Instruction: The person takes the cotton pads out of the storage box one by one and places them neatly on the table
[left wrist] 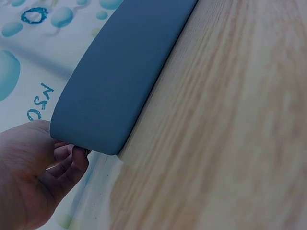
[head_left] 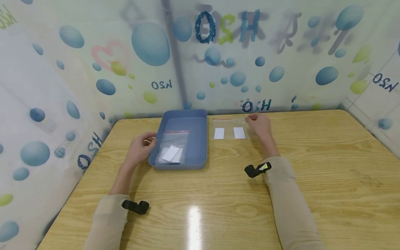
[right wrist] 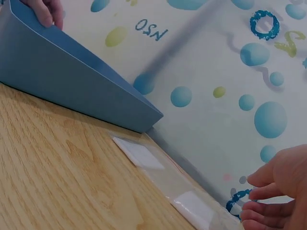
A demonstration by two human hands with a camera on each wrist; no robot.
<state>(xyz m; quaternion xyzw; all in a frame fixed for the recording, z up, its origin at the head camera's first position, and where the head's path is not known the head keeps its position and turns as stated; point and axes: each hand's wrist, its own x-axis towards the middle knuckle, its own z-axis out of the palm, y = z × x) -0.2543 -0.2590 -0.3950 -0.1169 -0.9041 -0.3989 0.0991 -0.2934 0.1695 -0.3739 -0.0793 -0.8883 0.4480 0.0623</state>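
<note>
My left hand (head_left: 142, 147) grips the left wall of a blue-grey tray (head_left: 197, 139) with bent fingers; in the left wrist view the hand (left wrist: 41, 175) is at the end of the tray (left wrist: 110, 81). Inside the tray lies a clear zip bag (head_left: 179, 139) with white cards (head_left: 172, 153). Right of the tray, clear bags with two white cards (head_left: 219, 133) (head_left: 239, 133) lie flat on the table. My right hand (head_left: 260, 126) is at their upper right corner, and in the right wrist view its fingers (right wrist: 268, 211) are loosely bent, with thumb and fingers apart.
The wooden table (head_left: 218, 198) meets a wall (head_left: 193, 69) covered with a printed cloth of blue bubbles and letters along its back edge. Another printed wall rises at the left. Black wrist cameras (head_left: 135, 207) sit on both sleeves.
</note>
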